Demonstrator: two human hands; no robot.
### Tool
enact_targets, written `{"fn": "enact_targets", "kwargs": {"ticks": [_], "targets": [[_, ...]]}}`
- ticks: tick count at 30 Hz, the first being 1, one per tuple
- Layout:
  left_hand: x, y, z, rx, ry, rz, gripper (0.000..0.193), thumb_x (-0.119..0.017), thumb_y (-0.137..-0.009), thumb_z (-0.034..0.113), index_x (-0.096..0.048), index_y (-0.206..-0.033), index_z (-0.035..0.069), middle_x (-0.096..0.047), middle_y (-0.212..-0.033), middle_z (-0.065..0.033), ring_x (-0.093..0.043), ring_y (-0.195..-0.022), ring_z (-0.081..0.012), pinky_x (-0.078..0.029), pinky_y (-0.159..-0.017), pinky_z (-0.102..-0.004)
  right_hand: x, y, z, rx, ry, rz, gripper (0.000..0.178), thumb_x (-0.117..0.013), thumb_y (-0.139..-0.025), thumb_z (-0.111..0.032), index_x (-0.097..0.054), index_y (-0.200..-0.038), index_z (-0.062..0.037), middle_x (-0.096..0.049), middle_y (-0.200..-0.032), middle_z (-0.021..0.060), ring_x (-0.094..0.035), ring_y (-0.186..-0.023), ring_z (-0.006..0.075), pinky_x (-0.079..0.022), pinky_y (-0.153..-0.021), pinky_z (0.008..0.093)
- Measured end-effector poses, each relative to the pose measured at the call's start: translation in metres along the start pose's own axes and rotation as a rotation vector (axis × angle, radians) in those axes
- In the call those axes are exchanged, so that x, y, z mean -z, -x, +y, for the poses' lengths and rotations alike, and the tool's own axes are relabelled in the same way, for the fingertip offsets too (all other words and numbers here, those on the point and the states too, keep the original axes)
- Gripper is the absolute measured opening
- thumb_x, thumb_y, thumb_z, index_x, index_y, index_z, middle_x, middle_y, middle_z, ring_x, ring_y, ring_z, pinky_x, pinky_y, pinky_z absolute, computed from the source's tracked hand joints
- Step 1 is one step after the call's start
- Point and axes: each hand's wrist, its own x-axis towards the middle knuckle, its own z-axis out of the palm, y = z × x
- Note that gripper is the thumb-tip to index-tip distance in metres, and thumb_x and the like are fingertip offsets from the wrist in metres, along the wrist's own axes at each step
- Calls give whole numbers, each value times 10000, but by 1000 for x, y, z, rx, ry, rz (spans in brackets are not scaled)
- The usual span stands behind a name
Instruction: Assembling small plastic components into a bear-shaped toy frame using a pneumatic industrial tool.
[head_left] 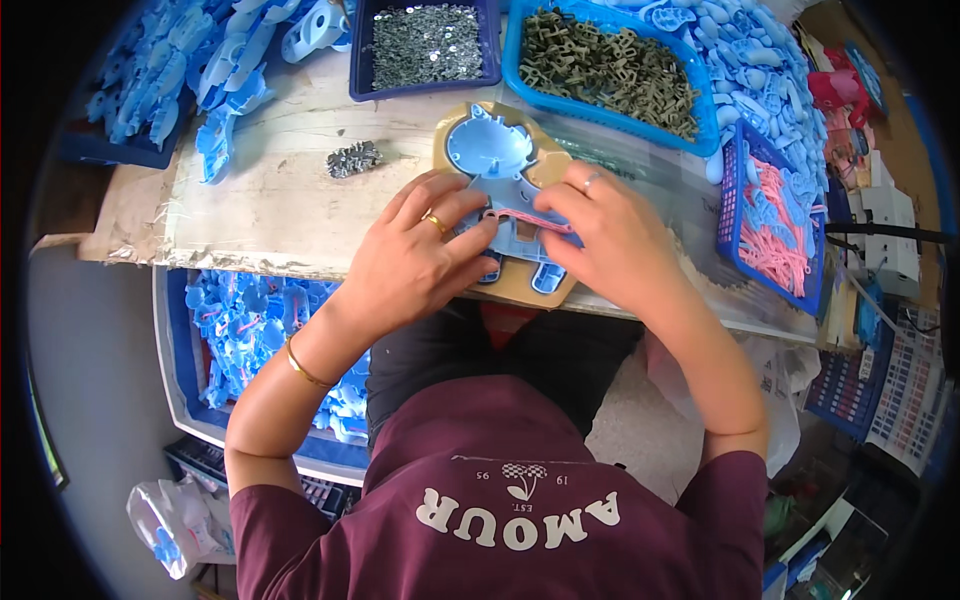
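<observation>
A light-blue plastic doll-shaped shell, with a rounded hollow head, lies in a tan holder at the table's near edge. Across its body stretches a thin pink strip. My left hand, wearing a ring, bends over the shell's left side, its fingertips closed at the strip's left end. From the right, my right hand pinches the strip's other end between thumb and fingers, beside a blue edge. The fingers partly hide the shell's middle; its lower limbs show below.
Small metal parts fill a dark-blue tray; brownish metal clips fill a blue basket. A small metal pile lies left. Blue shells heap far left. A basket holds pink strips. Below the table stands a bin of blue parts.
</observation>
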Motion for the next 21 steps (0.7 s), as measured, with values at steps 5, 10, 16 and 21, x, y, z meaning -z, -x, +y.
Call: {"fn": "enact_targets", "kwargs": {"ticks": [5,10,16,21], "targets": [[-1,0,1,9,20,-3,364,-784,-798,228,-674,-1127,119,-605,-1265,-69,-528,-1238,-319,-463,-1029,-437,-2,15,3,-143,-28,11,111,-741,-802,-80,-673,-889,-83,-593,-883,56,-639,-790,264,-504,-656,399],[-2,-1,2,20,28,-21,390,-791,-785,196,-683,-1149,107,-611,-1288,-81,-527,-1245,-340,-461,-1024,-444,-4,17,2,-182,-49,56,74,-753,-792,-82,-686,-824,-79,-604,-844,58,-640,-759,272,-500,-650,399],[-1,-1,1,24,-17,14,322,-770,-819,250,-677,-1096,113,-614,-1239,-74,-534,-1224,-319,-468,-1024,-444,8,6,9,-234,-102,-149,111,-762,-814,-161,-718,-844,-63,-622,-838,77,-647,-761,289,-493,-658,417],[5,-2,-2,16,34,22,301,-756,-842,232,-677,-1102,102,-619,-1235,-82,-547,-1207,-315,-480,-1009,-436,30,-33,-11,-144,-141,-65,272,-790,-829,-249,-720,-1019,-66,-637,-865,102,-662,-779,260,-501,-680,387]]}}
